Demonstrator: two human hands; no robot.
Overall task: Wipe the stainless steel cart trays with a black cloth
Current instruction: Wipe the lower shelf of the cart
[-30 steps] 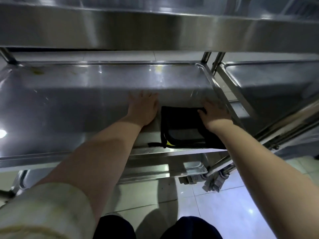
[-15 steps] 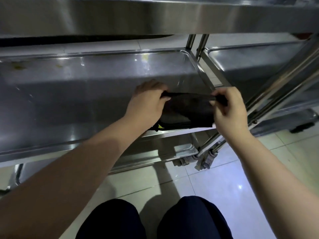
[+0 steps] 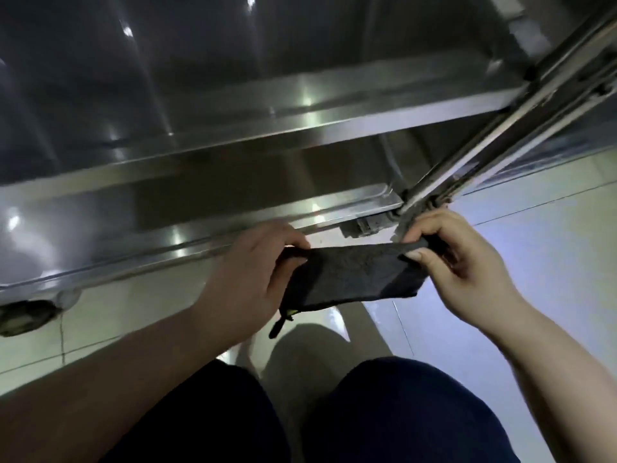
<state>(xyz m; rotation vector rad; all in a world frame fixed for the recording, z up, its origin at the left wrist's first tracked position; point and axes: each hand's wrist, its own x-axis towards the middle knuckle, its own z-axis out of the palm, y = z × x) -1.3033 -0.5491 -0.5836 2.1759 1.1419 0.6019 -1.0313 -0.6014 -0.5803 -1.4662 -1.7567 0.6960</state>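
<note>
The black cloth [image 3: 350, 279] hangs folded in the air in front of the cart, over the floor. My left hand [image 3: 243, 282] grips its left end and my right hand [image 3: 464, 265] pinches its top right corner between thumb and fingers. A short tag with a yellow-green spot dangles from the cloth's lower left corner. Behind the hands lies the cart's middle steel tray [image 3: 150, 105], and below it the bottom tray [image 3: 233, 208], whose front rim runs just past my left knuckles.
The cart's slanted steel posts [image 3: 521, 108] run from upper right down to the bottom tray's corner, near my right hand. A caster wheel [image 3: 23, 317] sits at lower left. Pale floor tiles [image 3: 534, 248] spread to the right. My dark-trousered knees fill the lower frame.
Both hands lifted the cloth off the middle tray and drew it back and down, in front of the bottom tray. The view has tilted downward.
</note>
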